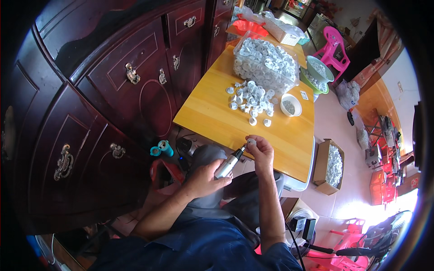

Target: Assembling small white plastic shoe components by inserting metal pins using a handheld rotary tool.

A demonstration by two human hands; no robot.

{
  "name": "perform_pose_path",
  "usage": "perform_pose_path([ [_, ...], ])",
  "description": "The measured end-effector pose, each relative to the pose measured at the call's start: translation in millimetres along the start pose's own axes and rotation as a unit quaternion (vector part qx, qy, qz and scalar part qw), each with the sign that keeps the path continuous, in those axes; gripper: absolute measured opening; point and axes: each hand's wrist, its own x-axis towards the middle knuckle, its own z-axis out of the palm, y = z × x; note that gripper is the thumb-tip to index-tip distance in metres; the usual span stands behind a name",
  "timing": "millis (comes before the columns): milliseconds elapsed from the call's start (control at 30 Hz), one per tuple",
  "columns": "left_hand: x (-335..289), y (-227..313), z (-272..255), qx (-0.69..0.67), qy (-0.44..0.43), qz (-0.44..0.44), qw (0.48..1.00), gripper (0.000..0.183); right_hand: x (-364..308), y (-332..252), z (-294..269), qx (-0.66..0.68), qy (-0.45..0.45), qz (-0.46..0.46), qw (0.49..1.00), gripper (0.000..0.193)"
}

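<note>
My left hand [204, 179] grips a slim silver electric screwdriver [229, 163], its tip pointing up and right. My right hand [259, 153] pinches a small white round plastic part [251, 142] right at that tip, just off the near edge of the yellow wooden table [212, 113]. A loose pile of the same white parts [251, 100] lies farther along the table. Beyond it stands a clear bag [266, 63] stuffed with more of them. A small white bowl [290, 105] holding tiny grey pieces sits to the right of the pile.
A dark red wooden cabinet [113, 99] with brass handles fills the left. A cardboard box [329, 166] of white parts stands on the floor at right. Green bowls [317, 72], a pink plastic chair [335, 49], a red tray [249, 26] and a white basket [281, 31] lie beyond.
</note>
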Motion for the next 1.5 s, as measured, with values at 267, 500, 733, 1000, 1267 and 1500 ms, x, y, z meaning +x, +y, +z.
perform_pose_path([
  [267,1,1,-2,-0.034,-0.036,-0.052,0.997,0.040,0,4,-6,-0.015,-0.006,-0.012,1.000,0.018],
  [500,2,5,-4,-0.192,-0.082,-0.134,0.969,0.046,-3,0,-3,-0.003,-0.018,-0.025,1.000,0.018],
  [733,2,10,-6,-0.204,-0.092,-0.166,0.960,0.045,-4,2,0,0.007,-0.021,-0.016,1.000,0.019],
  [1000,4,4,-3,-0.203,-0.092,-0.147,0.964,0.047,-4,-4,1,0.047,0.009,0.036,0.998,0.018],
  [1267,3,18,-5,-0.131,-0.093,-0.106,0.981,0.036,45,-22,-121,-0.480,0.193,-0.121,0.847,0.014],
  [1500,3,14,-7,-0.088,-0.082,-0.088,0.989,0.040,85,-76,-137,-0.644,0.202,-0.023,0.738,0.021],
])
